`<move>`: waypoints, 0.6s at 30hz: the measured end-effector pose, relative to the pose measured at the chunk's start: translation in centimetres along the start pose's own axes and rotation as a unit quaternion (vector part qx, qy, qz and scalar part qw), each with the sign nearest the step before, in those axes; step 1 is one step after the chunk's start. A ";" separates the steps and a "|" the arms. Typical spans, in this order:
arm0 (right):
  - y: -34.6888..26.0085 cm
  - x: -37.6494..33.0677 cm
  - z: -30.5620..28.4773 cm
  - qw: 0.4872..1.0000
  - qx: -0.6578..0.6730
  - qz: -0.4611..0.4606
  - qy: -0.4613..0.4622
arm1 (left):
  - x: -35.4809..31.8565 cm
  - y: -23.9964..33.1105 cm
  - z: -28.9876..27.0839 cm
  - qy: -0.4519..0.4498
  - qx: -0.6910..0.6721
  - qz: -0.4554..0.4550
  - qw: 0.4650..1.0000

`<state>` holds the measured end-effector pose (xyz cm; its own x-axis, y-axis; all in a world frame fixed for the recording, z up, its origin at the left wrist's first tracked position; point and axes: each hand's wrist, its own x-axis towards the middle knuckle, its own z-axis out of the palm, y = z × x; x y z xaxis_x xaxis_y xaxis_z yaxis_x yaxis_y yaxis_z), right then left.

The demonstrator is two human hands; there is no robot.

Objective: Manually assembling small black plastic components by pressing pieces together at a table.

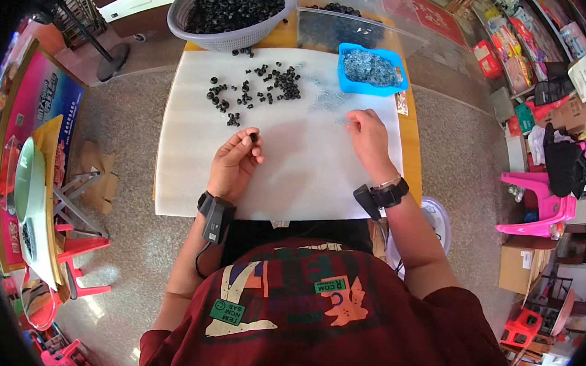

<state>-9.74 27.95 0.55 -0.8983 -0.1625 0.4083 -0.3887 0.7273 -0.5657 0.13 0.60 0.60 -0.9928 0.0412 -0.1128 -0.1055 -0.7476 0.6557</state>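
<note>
A red stool (84, 243) stands at left, a white sheet (287, 175) covers the middle surface, and a pink stool (552, 207) stands at right. Along the top, a grey basket (229, 43) and clear box (319, 30) hold black pieces; a blue tray (371, 88) holds clear bits. The left hand (234, 163) pinches a black piece (254, 137) between fingers, below loose ones (287, 85); the right hand's (370, 144) fingers are together beside scattered clear bits (330, 100), grip unclear.

"What's that left hand (234, 163) pinching?"
"A small black part (254, 137)."
"And the right hand (370, 142)?"
"Just beside those scattered clear bits (330, 101), near the blue plastic basket (376, 90). Loose black pieces (288, 86) dot the white sheet (306, 187)."
</note>
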 end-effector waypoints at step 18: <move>-12.6 0.2 0.9 0.944 0.249 -0.030 -0.214 | -0.1 -0.1 -0.1 0.010 0.026 -0.042 0.999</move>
<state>-5.25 18.16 7.07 -0.8307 -0.5256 0.1836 -0.3936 0.3211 -0.8614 0.25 0.59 0.52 -0.9789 0.0892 -0.1837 -0.1921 -0.7071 0.6805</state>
